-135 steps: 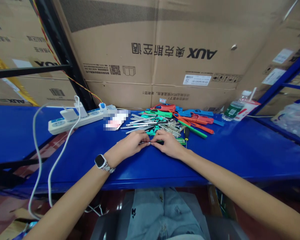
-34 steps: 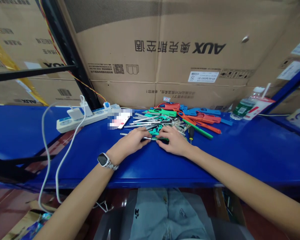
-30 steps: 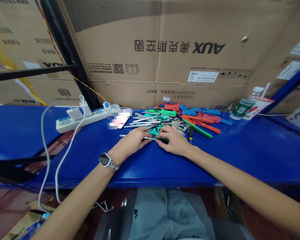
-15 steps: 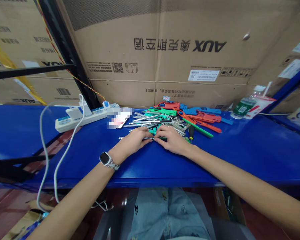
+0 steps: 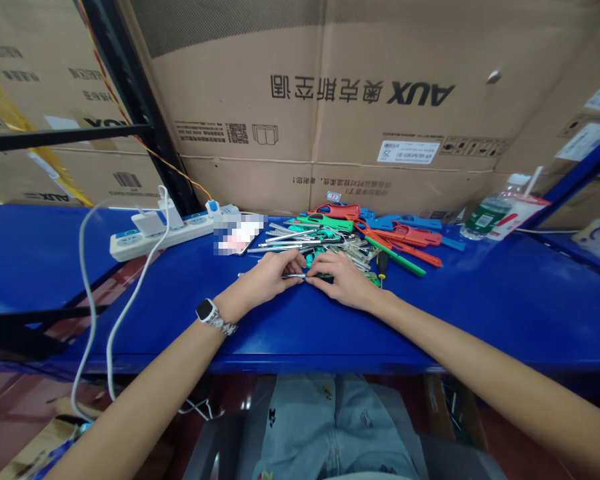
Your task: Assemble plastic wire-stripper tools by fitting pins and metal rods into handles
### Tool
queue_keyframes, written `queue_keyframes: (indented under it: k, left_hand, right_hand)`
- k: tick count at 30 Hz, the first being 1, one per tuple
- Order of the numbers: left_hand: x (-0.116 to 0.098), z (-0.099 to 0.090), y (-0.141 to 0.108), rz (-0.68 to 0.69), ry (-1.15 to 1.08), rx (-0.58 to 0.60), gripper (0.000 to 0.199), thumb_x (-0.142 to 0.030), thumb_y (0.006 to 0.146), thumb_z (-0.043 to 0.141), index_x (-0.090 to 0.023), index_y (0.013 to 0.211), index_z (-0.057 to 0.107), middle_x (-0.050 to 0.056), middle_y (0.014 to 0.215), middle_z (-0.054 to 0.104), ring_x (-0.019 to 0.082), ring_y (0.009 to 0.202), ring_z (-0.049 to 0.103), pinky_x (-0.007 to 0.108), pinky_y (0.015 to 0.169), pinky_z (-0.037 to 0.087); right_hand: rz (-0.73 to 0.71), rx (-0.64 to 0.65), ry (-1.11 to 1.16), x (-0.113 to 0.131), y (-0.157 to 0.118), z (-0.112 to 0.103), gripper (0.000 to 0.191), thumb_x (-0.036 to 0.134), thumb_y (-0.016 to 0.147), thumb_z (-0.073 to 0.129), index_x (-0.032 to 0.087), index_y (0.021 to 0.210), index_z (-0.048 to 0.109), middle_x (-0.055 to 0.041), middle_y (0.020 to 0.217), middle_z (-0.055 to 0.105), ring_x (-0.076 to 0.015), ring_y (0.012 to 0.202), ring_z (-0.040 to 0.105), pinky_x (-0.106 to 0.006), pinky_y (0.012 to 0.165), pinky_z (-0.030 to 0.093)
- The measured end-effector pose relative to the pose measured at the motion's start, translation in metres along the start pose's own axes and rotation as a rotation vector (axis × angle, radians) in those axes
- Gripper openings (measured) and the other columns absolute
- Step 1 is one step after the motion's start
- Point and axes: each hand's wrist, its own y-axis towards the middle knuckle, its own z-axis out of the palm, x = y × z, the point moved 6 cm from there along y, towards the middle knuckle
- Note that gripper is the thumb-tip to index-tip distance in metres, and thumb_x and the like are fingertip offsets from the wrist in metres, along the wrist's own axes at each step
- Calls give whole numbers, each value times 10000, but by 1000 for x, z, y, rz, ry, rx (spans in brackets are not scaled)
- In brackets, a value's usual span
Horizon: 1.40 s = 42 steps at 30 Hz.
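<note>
Near the middle of the blue table, my left hand [image 5: 276, 275] has its fingers closed on a thin metal rod [image 5: 294, 275]. Close on its right, my right hand [image 5: 341, 279] pinches at the rod's end; a dark green part shows under its fingers, mostly hidden. Just behind both hands lies a pile of silvery metal rods [image 5: 290, 241] with teal pieces. Red, green, orange and blue plastic lighter-like casings [image 5: 415, 233] lie to the right of the pile. A small screwdriver with a black and yellow handle [image 5: 383, 263] rests beside my right hand.
A white power strip [image 5: 180, 233] with plugs and cables is at the left, beside a partly blurred phone [image 5: 243, 237]. A bottle [image 5: 485, 213] and a cup with a straw [image 5: 517, 217] stand back right. Large cardboard boxes [image 5: 350, 40] rise behind the blue table [image 5: 380, 340].
My left hand's fingers have shifted slightly, with a little more of the rod showing between thumb and index finger. My right hand stays almost still.
</note>
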Motion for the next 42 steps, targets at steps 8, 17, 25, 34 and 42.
queue_keyframes:
  k: [8, 17, 25, 34, 42]
  left_hand:
    - [-6, -4, -2, 27, 49, 5, 43, -164, 892, 673, -162, 935, 670, 19, 824, 707, 145, 755, 661, 284, 749, 543]
    - [-6, -4, -3, 25, 73, 4, 89, -156, 895, 674, -160, 984, 681, 29, 854, 728, 152, 786, 682, 278, 749, 543]
    - [-5, -2, -2, 66, 190, 33, 90, -170, 920, 665, -169, 999, 706, 56, 955, 751, 170, 853, 698, 302, 792, 538]
    - [-4, 1, -2, 21, 85, 21, 219, -132, 896, 674, -201, 1069, 559, 10, 897, 763, 174, 851, 736, 276, 739, 546]
    - [-2, 2, -1, 19, 65, 38, 177, -132, 904, 664, -201, 1039, 571, 3, 892, 760, 171, 862, 735, 276, 761, 538]
  right_hand:
    - [-6, -64, 86, 0, -2, -5, 93, 229, 972, 654, 217, 923, 733, -30, 989, 735, -198, 935, 638, -375, 866, 380]
    - [-30, -107, 149, -2, -2, -5, 87, 205, 949, 677, 220, 891, 740, -31, 954, 734, -197, 914, 655, -379, 864, 436]
    - [2, -80, 243, -4, -1, -5, 96, 185, 939, 671, 205, 873, 739, -31, 903, 738, -191, 878, 656, -382, 870, 476]
    - [63, -53, 193, -6, -2, -4, 29, 188, 901, 707, 196, 923, 726, -32, 896, 713, -180, 840, 632, -355, 824, 469]
    - [43, -43, 178, -4, -1, -5, 19, 180, 918, 695, 198, 916, 698, -23, 876, 694, -179, 834, 611, -343, 815, 448]
